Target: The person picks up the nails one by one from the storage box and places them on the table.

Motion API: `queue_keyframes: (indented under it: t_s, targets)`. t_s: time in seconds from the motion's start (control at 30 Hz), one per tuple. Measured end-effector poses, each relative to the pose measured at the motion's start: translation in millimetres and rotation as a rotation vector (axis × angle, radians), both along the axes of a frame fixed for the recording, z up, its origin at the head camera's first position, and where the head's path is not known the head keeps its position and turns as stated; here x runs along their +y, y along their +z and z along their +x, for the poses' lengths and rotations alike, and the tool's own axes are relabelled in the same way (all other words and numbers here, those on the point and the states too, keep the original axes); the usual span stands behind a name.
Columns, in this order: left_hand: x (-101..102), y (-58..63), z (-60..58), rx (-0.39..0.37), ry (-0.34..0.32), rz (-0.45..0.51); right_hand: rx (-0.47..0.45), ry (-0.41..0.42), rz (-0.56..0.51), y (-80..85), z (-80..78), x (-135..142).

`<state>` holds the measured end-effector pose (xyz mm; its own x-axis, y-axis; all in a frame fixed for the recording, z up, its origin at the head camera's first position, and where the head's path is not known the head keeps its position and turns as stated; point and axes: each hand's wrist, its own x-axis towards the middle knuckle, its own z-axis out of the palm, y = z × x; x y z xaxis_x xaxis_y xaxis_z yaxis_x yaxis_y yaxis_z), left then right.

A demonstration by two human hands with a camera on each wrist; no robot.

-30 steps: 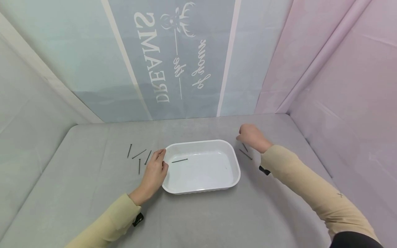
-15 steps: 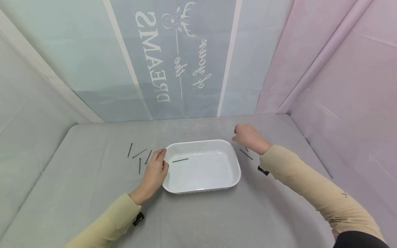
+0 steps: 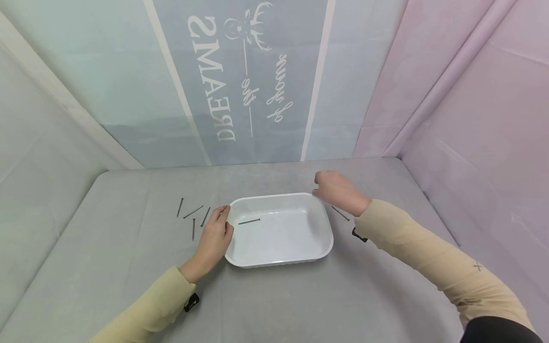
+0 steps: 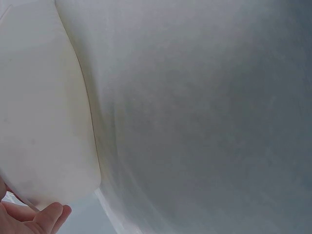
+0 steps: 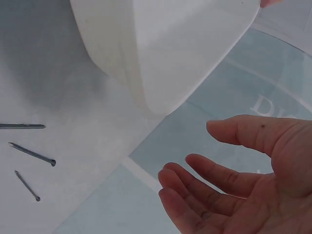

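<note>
My left hand grips the left rim of a white rectangular tray. In the left wrist view its thumb and fingertips pinch the tray edge. One dark nail lies inside the tray towards the left. Just off the tray's far right corner is my right hand, held above the surface. The right wrist view shows this hand with thumb and fingers apart and nothing between them. Beneath its wrist, to the right of the tray, a nail shows on the cloth.
Several nails lie scattered on the grey cloth left of the tray. In the right wrist view three nails show, among them a middle nail. A printed fabric wall stands behind, and a pink wall at the right.
My right hand has moved left to the tray's far right corner, and one nail on the right is now hidden behind it. The left hand and tray stay put.
</note>
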<state>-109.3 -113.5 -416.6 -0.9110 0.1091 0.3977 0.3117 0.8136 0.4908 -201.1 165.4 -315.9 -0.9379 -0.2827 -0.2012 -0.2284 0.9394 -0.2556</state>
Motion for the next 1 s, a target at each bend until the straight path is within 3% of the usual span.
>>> queue_keyframes:
  t_s: [0.53, 1.0]
  targets:
    - [0, 0.1, -0.5, -0.007, 0.001, 0.006, 0.020, 0.053, 0.015, 6.4, 9.7, -24]
    - [0, 0.6, 0.0, -0.011, 0.004, 0.008, 0.067, 0.154, 0.003, 7.3, 17.6, -42]
